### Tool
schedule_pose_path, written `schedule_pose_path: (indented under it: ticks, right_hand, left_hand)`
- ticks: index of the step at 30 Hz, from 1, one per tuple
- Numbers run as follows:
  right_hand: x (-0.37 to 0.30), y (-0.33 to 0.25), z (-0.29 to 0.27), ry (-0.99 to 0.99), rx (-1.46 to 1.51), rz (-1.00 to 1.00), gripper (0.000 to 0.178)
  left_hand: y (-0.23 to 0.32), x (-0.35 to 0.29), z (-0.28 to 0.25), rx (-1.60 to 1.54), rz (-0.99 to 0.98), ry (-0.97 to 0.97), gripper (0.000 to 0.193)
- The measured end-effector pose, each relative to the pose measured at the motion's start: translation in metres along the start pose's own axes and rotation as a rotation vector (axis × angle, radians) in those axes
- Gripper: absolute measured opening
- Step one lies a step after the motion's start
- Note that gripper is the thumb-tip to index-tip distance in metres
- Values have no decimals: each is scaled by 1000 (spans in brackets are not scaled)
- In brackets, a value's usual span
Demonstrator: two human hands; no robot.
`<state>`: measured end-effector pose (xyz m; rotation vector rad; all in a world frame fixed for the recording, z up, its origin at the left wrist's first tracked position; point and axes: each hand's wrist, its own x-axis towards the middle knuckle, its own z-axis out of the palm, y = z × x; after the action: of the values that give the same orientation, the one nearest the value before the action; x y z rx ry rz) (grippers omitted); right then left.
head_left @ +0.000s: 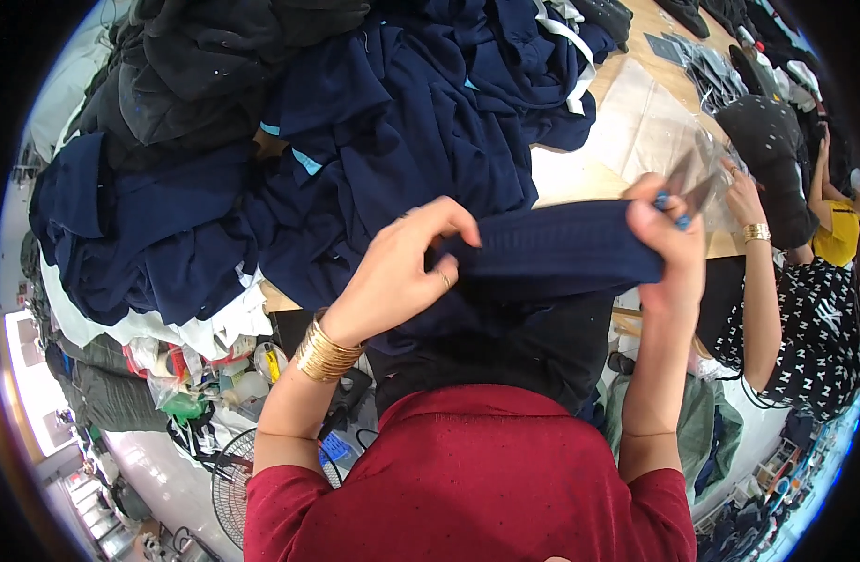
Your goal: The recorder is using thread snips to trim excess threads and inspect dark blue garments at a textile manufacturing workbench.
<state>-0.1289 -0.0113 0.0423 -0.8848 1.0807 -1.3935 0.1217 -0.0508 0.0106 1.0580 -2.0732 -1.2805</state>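
- Honestly, I'd worry first about the table: little bare wood shows along its near edge, so cloth could slip over that edge.
- The navy pile crowds the near edge; one tug on a trapped fold might drag several pieces down.
- The black pile, heaped toward the far left, could slump onto the navy if that shifts.
- The navy band of cloth is stretched between the hands over the near edge, right of the navy pile. Uneven pull could twist it.
- My left hand has thumb and fingers curled, gripping the band's left end; a loose pinch might let it spring away.
- My right hand clasps the right end, thumb over the cloth, with a tool in the same grip. That double load could loosen either.
- A co-worker's hand is near, so a careless swing could nick it.
- The blue-handled tool, apparently snips, is too blurred to read; stray blades might cut the cloth.
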Motion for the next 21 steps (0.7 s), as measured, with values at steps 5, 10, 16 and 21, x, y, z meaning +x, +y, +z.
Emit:
schedule_pose_path:
  ticks: [5, 10, 16, 21]
  right_hand:
    - [1, -15, -34, 173, 156, -87, 5]
    - [-4, -17, -36, 379, 286, -12, 8]
    - [-7, -18, -45, 461, 328, 6, 11]
    - [-11, -16, -35, 296, -456, -154, 8]
  left_hand:
    - [1, -4, -12, 197, -5, 247, 26]
    - [-3, -5, -25, -21, -69, 138, 11]
    - [1, -2, -33, -466, -130, 25, 12]
    - [16, 3, -31, -256, 9, 194, 16]
